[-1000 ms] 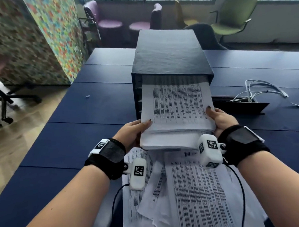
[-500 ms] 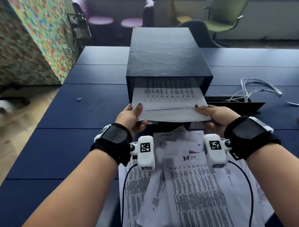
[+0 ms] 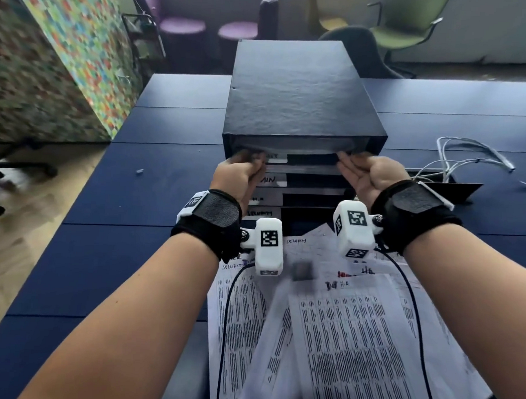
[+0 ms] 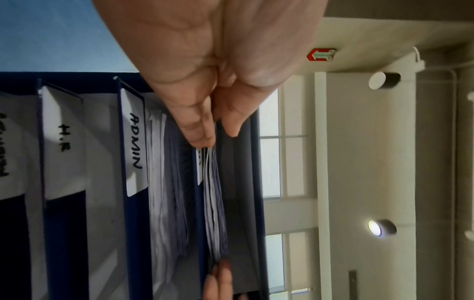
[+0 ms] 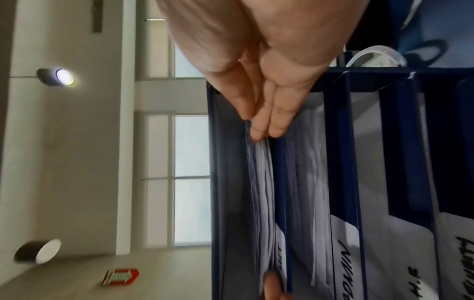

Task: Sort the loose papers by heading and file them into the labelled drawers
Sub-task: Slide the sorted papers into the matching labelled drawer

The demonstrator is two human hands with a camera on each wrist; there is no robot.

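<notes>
A dark blue drawer unit [image 3: 302,95] stands on the table ahead of me, with labelled drawers stacked down its front. The ADMIN label [image 4: 134,142] and the H.R label [image 4: 64,138] are readable. A stack of white papers [image 4: 215,213] lies inside the top drawer, seen too in the right wrist view as the paper stack [image 5: 261,182]. My left hand [image 3: 251,161] touches the stack's front edge at the left with straight fingers [image 4: 202,134]. My right hand [image 3: 346,160] presses the same edge at the right, its fingers [image 5: 259,130] straight. Loose printed papers [image 3: 340,338] lie near me.
The blue table [image 3: 135,193] stretches to both sides of the unit. White cables [image 3: 468,154] and a black flap [image 3: 449,189] lie to the right of it. Chairs [image 3: 408,27] stand beyond the far edge, and a colourful partition [image 3: 66,55] is on the left.
The sheaf that both hands held has slid fully into the top drawer. Both hands followed it forward and now touch its front edge with straight fingers.
</notes>
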